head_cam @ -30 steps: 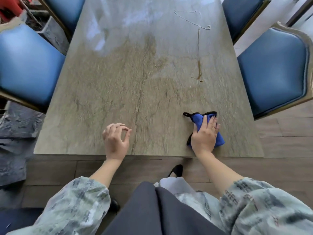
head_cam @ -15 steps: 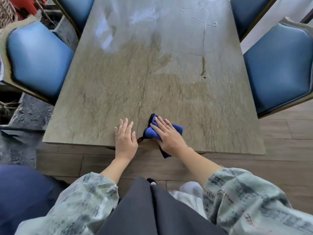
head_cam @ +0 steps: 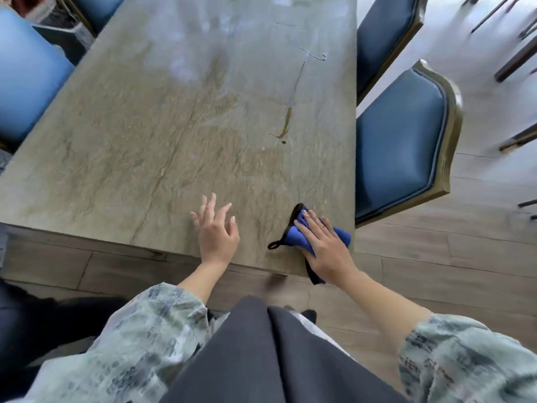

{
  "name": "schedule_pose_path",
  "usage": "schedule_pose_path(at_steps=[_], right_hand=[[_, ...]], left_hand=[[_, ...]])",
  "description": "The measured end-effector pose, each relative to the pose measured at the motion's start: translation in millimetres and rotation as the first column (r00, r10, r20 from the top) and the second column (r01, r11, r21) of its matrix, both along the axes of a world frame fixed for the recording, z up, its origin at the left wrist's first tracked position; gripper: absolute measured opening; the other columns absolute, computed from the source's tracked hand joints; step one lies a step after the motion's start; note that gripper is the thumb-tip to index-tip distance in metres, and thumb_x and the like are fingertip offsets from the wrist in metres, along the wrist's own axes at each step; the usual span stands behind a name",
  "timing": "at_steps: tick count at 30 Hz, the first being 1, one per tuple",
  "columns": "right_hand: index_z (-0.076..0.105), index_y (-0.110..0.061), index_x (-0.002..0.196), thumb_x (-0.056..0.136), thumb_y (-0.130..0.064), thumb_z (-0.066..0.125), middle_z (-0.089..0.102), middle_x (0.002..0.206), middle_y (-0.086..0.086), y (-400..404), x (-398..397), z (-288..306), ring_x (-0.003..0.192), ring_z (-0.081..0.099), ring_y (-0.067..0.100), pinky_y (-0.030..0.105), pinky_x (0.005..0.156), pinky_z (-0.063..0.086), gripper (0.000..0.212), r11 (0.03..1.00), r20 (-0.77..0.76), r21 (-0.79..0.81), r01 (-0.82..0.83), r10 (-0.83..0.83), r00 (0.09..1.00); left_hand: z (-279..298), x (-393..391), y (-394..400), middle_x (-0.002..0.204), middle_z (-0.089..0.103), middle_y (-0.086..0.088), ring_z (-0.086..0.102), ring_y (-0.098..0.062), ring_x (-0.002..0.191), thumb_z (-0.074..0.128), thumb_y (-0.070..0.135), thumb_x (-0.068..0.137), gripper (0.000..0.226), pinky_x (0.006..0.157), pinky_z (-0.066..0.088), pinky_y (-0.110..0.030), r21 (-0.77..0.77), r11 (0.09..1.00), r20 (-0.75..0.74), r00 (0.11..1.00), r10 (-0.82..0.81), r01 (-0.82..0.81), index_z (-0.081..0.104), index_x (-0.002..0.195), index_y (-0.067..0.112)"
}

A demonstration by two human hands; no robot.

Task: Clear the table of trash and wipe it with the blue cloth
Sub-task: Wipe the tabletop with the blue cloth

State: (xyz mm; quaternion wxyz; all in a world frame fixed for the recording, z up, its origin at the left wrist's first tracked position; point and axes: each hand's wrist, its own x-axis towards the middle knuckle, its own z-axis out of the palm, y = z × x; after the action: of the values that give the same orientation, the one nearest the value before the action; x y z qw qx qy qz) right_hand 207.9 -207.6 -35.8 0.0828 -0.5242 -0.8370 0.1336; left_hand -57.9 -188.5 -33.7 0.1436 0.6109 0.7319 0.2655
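We're at the near edge of the stone surface [head_cam: 145, 135], both forearms out of patterned sleeves [head_cam: 151, 330]. Right hand [head_cam: 327, 247] lies flat on the blue cloth [head_cam: 296, 235], its fingers [head_cam: 308, 222] straight and pressing down, not curled round it. Cloth is bunched under the palm at the surface's near right corner; one end hangs off the near edge just below the wrist, and a black loop [head_cam: 274, 245] pokes out on the left of the fingers. Left hand [head_cam: 216, 231] is just left of the cloth, apart from it, with fingers spread and relaxed, grasping nothing; can't tell whether it touches the surface or hovers. Farther out, ahead of the right fingers, a brown streak [head_cam: 286, 123] with a small drop at its near end. Beyond that, a thin pale squiggle [head_cam: 312, 55], then glare on the far part. Blue chairs: one right of the cloth [head_cam: 401, 141], one behind it [head_cam: 386, 30], one far left [head_cam: 26, 82].
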Motion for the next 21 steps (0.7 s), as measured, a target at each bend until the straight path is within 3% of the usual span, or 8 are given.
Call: schedule_pose_path(at_steps=[3,5,9,11,13,16,19,21], right_hand=[[0.038,-0.011,0.144,0.092,-0.033,0.036,0.029,0.153,0.012,8,16,-1,0.145,0.017,0.024,0.035,0.119,0.005,0.057,0.988,-0.016,-0.012,0.151,-0.152,0.988],[0.039,-0.009,0.143,0.092,-0.034,0.037,0.030,0.152,0.015,7,16,-3,0.144,0.018,0.025,0.037,0.119,0.006,0.057,0.992,-0.023,0.004,0.123,-0.123,0.992],[0.035,-0.012,0.146,0.091,-0.025,0.046,0.023,0.155,0.010,22,56,-7,0.146,0.013,0.023,0.039,0.119,0.009,0.057,0.937,0.000,0.025,-0.348,0.348,0.937],[0.033,-0.014,0.147,0.087,-0.017,0.054,0.020,0.156,0.007,45,71,-6,0.147,0.011,0.021,0.040,0.119,0.010,0.063,0.894,0.015,-0.013,-0.448,0.448,0.894],[0.036,-0.013,0.146,0.089,-0.021,0.051,0.023,0.156,0.007,66,72,-4,0.146,0.013,0.021,0.040,0.119,0.013,0.059,0.929,0.005,-0.015,-0.369,0.369,0.930],[0.039,-0.012,0.144,0.093,-0.034,0.039,0.028,0.154,0.011,83,52,-4,0.145,0.019,0.023,0.042,0.118,0.015,0.055,0.999,-0.055,-0.005,-0.049,0.049,0.997],[0.040,-0.007,0.143,0.092,-0.033,0.036,0.032,0.151,0.017,81,12,-7,0.143,0.024,0.031,0.042,0.118,0.011,0.057,0.948,-0.055,-0.015,0.318,-0.318,0.947],[0.041,-0.005,0.141,0.091,-0.033,0.035,0.035,0.148,0.021,74,-15,-7,0.140,0.027,0.036,0.047,0.117,0.015,0.058,0.944,-0.050,0.015,0.329,-0.328,0.943]], left_hand=[[-2,29,-4,0.150,0.037,-0.012,0.018,-0.028,0.145,0.058,0.017,0.089,0.031,0.117,0.006,-0.056,0.001,0.998,-0.023,0.998,0.058,-0.058,0.063,0.120,0.014],[-6,43,-7,0.151,0.037,-0.010,0.018,-0.027,0.146,0.056,0.023,0.090,0.035,0.115,0.005,-0.055,-0.021,0.997,-0.064,0.996,0.069,-0.070,0.061,0.123,0.015],[-9,52,-12,0.154,0.031,-0.008,0.014,-0.025,0.147,0.038,0.038,0.092,0.052,0.119,0.005,-0.049,-0.091,0.995,-0.132,0.991,0.039,-0.051,0.049,0.137,0.015],[-13,52,-16,0.155,0.026,-0.008,0.011,-0.023,0.147,0.030,0.043,0.094,0.057,0.120,0.005,-0.044,-0.097,0.995,-0.150,0.989,0.014,-0.029,0.043,0.142,0.015],[-15,52,-18,0.155,0.029,-0.007,0.014,-0.022,0.147,0.031,0.045,0.094,0.057,0.120,0.008,-0.041,-0.080,0.996,-0.147,0.989,0.031,-0.043,0.045,0.141,0.015],[-15,58,-12,0.148,0.042,-0.007,0.028,-0.025,0.142,0.041,0.040,0.092,0.048,0.117,0.019,-0.043,-0.039,0.991,-0.128,0.984,0.121,-0.127,0.055,0.132,0.016],[-13,65,-2,0.141,0.051,-0.007,0.037,-0.027,0.136,0.046,0.032,0.091,0.041,0.111,0.030,-0.048,-0.025,0.978,-0.127,0.971,0.202,-0.207,0.059,0.126,0.014],[-12,69,2,0.141,0.050,-0.006,0.038,-0.029,0.134,0.044,0.022,0.092,0.040,0.108,0.032,-0.051,-0.027,0.971,-0.138,0.963,0.230,-0.236,0.059,0.128,0.015]])
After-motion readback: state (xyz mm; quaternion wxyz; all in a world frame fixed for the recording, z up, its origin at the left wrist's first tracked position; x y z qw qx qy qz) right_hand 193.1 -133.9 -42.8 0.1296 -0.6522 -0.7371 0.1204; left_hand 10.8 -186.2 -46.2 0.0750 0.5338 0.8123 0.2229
